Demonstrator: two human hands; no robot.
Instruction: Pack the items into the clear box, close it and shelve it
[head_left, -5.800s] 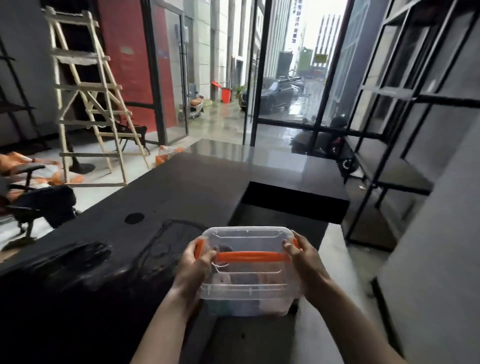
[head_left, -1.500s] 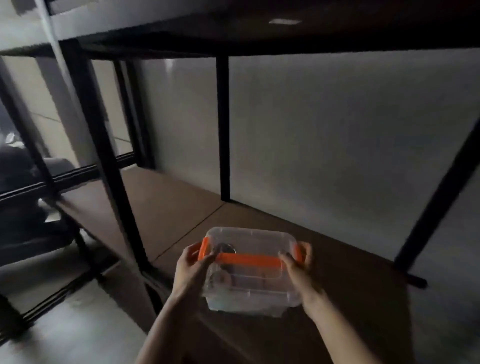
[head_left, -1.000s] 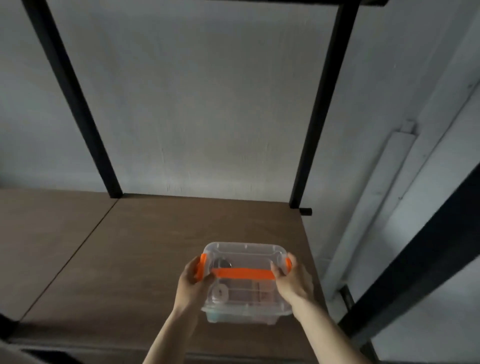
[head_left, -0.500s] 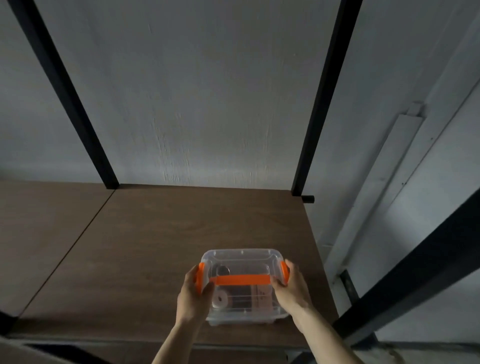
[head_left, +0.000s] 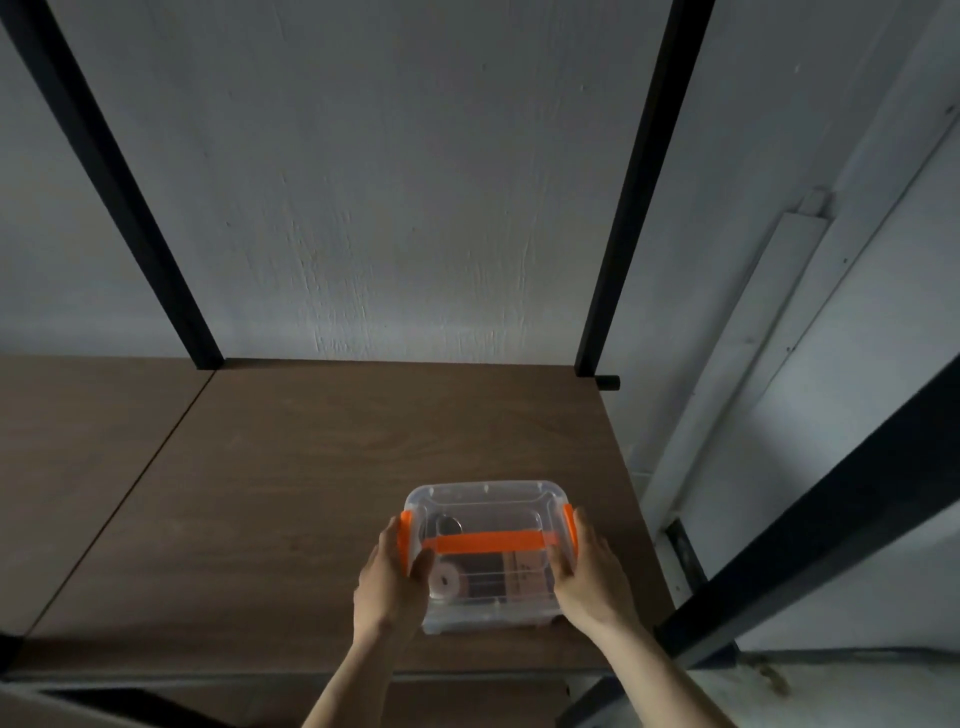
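Observation:
The clear box (head_left: 485, 512) has its lid on, with orange side latches and an orange handle lying across the top. It sits on the brown wooden shelf (head_left: 322, 467), near the shelf's front right corner. Through the plastic I see a white roll, a dark flat item and a metal piece inside. My left hand (head_left: 390, 584) grips the box's left side. My right hand (head_left: 586, 577) grips its right side.
Black metal uprights (head_left: 631, 208) rise at the back of the shelf against a grey wall. A thick black post (head_left: 810, 530) slants past the front right corner. A second shelf board (head_left: 78, 457) adjoins on the left.
I carried the box from a dark counter over to the shelf. In the last second it came down onto the shelf board, and both hands stayed on its sides.

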